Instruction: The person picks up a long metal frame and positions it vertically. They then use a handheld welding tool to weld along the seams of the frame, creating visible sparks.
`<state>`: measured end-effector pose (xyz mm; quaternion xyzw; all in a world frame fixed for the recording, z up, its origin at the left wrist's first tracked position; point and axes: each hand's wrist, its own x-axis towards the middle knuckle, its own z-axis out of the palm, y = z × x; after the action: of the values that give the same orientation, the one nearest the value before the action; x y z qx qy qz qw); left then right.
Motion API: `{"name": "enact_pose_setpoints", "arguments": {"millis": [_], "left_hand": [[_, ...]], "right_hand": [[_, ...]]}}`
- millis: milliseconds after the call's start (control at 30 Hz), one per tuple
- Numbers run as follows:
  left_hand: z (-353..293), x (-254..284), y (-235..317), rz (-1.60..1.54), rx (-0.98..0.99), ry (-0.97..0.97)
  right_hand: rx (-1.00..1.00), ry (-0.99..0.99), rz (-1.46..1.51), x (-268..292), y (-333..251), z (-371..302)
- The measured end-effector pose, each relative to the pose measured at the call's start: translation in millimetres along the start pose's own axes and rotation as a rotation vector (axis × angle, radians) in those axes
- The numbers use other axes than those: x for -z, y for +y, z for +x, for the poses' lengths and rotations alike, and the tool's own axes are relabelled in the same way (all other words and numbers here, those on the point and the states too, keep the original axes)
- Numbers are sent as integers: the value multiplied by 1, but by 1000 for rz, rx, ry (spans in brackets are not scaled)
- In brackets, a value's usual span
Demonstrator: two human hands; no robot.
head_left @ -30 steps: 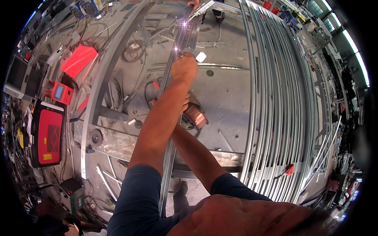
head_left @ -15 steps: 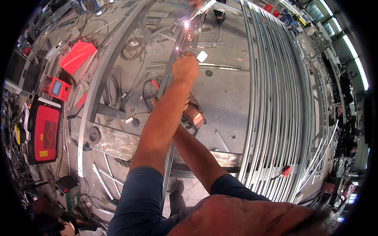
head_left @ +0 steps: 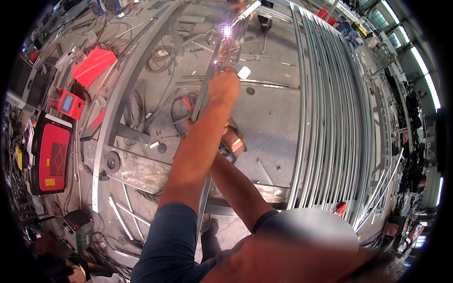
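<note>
My left hand (head_left: pixel 223 86) is closed at the far part of a long steel bar (head_left: pixel 202 104), fingertips turned away from view. A grey flat metal piece (head_left: pixel 231 67) shows just past its knuckles, with a small white square piece (head_left: pixel 244 72) beside it. My right arm crosses beneath the left one. Only the edges of my right hand (head_left: pixel 226 127) show, next to the bar and a copper-coloured spool (head_left: pixel 233 142); its grip is hidden. Beyond my left hand, a co-worker's hand (head_left: pixel 236 5) holds a welding torch (head_left: pixel 246 10) above a bright arc, with sparks dropping toward me.
Long steel tubes (head_left: pixel 330 132) lie side by side on the right. A steel frame beam (head_left: pixel 123 89) runs along the left. Red machines (head_left: pixel 59 158) and cables stand farther left. Offcuts and a grinding disc (head_left: pixel 250 90) lie on the floor. A dark crossbar (head_left: pixel 226 207) spans near me.
Sparks now spread wider between the arc and my left hand. My left hand has shifted slightly down in the picture. The view has tilted a little, and a pale rounded shape now covers the lower right.
</note>
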<state>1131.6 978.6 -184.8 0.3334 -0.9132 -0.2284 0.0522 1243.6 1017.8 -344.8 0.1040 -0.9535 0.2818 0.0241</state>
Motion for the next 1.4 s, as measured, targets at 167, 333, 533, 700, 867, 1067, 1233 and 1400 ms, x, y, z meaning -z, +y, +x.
{"name": "enact_pose_setpoints", "arguments": {"millis": [167, 333, 533, 700, 867, 1067, 1233, 1400], "left_hand": [[-2, -1, 2, -3, -14, -8], [4, -13, -5, -22, 11, 51], [-3, -9, -3, -30, 19, 32], [-6, -8, -3, -16, 29, 27], [-14, -1, -1, 13, 4, -9], [-43, 9, 1, 0, -163, 58], [-104, 32, 36, -120, -246, -33], [-160, 59, -16, -102, -259, 163]], "right_hand": [[-3, -1, -6, 6, 2, 1], [6, -5, -3, 9, 0, -1], [8, 0, -7, 8, 0, -1], [9, 8, 3, 7, -3, 3], [12, 13, 9, 5, -4, 5], [23, 12, 30, 1, -12, -1], [-7, 26, 32, 7, -10, 6], [6, -25, 78, 16, -35, -15]]}}
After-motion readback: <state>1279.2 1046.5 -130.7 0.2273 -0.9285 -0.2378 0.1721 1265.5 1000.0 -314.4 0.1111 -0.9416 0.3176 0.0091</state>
